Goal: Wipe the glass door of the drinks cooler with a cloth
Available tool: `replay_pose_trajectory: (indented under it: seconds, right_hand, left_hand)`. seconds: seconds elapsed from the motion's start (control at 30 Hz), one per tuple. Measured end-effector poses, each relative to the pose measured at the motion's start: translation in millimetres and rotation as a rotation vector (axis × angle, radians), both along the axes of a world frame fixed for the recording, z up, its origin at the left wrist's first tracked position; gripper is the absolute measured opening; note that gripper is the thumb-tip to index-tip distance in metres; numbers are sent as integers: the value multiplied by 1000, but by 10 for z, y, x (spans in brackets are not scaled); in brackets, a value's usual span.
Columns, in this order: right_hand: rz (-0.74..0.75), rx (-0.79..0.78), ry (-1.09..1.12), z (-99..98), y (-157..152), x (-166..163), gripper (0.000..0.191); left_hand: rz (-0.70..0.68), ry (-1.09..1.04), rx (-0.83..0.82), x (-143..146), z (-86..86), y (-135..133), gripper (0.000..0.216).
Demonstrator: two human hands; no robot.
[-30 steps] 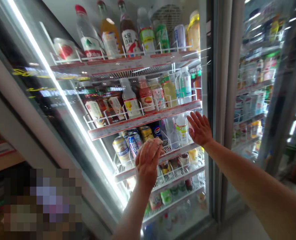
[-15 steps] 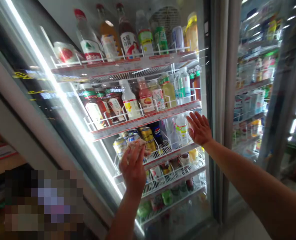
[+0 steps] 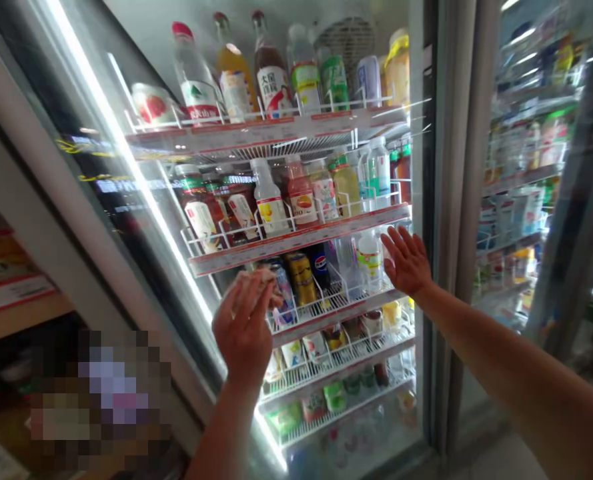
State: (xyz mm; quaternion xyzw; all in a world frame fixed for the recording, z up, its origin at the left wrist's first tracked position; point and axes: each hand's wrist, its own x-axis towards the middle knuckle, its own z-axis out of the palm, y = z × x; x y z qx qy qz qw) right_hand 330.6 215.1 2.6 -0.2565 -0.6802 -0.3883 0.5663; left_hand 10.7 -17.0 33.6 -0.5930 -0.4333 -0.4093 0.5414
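My left hand point(image 3: 243, 327) is closed around a crumpled pale cloth point(image 3: 263, 279), held up at the glass door point(image 3: 356, 440) of a lit drinks cooler. Behind it, through the glass, are cans, among them a gold can point(image 3: 302, 279) and a blue can point(image 3: 282, 290). My right hand point(image 3: 407, 260) has its fingers spread, palm toward the glass near the door's right edge. It holds nothing and looks to be resting on the pane, in front of a clear bottle with a yellow label point(image 3: 369, 261).
Wire shelves point(image 3: 296, 243) inside the cooler carry several bottles and cans. A bright light strip point(image 3: 141, 180) runs along the left side. To the right are the door frame point(image 3: 439, 220) and a second cooler point(image 3: 516, 187). A shelf with a box point(image 3: 6, 260) stands at left.
My left hand with the cloth has moved left across the glass, uncovering more of the blue can. My right hand stays spread at about the same place; the view has shifted slightly.
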Motion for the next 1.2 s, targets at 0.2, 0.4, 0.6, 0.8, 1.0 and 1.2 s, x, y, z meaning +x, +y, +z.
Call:
replay_pose_trajectory:
  seconds: [0.2,0.4,0.6,0.8,1.0,1.2]
  right_hand:
    - [15,-35,2,-23,21,13,69]
    - [21,-66,4,-35,34,9,69]
    - [2,-25,0,-21,22,11,68]
    - [10,-84,-10,-42,52,18,68]
    - [2,-51,-11,-26,38,17,70]
    - [-24,-6,-15,-1,12,13,69]
  left_hand:
    - [45,-125,154,-10,249,19,52]
    - [-86,11,16,33,218,174,46]
    - [-62,-141,137,12,509,173,48]
    - [-79,40,-22,95,643,271,40]
    - [-26,18,135,207,876,345,38]
    - [-61,342,-38,456,683,484,41]
